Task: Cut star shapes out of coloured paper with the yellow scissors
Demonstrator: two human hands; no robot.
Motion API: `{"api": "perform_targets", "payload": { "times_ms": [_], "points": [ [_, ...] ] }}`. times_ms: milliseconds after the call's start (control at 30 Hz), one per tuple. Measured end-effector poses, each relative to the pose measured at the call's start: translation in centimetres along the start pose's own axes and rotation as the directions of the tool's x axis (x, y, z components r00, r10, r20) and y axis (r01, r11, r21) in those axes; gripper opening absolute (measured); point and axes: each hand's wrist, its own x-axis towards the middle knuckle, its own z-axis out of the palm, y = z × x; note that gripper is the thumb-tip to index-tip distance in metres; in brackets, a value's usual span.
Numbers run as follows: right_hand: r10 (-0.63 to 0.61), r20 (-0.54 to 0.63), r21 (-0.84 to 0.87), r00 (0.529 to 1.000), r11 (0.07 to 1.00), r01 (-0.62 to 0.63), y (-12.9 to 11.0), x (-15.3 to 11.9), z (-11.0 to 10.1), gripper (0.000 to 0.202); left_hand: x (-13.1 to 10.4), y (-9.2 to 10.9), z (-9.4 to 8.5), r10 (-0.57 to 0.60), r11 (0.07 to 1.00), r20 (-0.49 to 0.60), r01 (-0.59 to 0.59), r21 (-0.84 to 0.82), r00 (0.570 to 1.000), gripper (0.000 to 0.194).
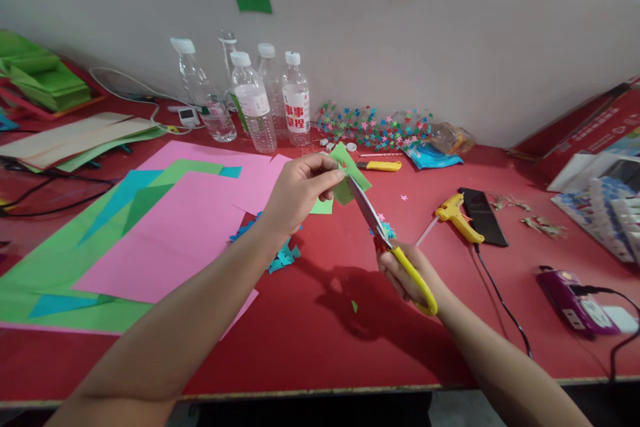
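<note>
My left hand pinches a small piece of green paper between thumb and fingers above the red table. In my right hand is a pair of scissors with yellow handles, its blades pointing up and left. The blade tips reach the green paper beside my left thumb; how far the blades are apart is hard to make out. Blue paper scraps lie on the table below my left wrist. A tiny green scrap rests below the scissors, and small coloured stars are heaped behind the blades.
Pink sheets and green sheets cover the left side. Several plastic bottles stand along the wall, beside a star-filled container. A yellow cutter, yellow glue gun, phone and purple power strip lie rightward.
</note>
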Motion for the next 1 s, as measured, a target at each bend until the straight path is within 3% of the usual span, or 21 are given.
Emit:
{"api": "perform_targets", "payload": {
  "times_ms": [400,667,1000],
  "points": [
    [-0.033,0.042,0.029,0.999,0.999,0.032,-0.08,-0.22,0.00,0.046,0.05,0.62,-0.85,-0.008,0.996,0.078,0.001,0.089,0.997,0.011],
    [0.008,0.009,0.018,1.000,1.000,-0.008,-0.13,-0.22,0.30,0.047,0.18,0.60,-0.88,-0.035,0.996,0.081,0.029,0.080,0.996,0.010],
    [-0.026,0.038,0.016,0.999,1.000,0.025,-0.12,-0.21,0.21,0.042,-0.03,0.80,-0.68,-0.040,0.994,0.077,0.032,0.104,0.996,0.011]
  ]
}}
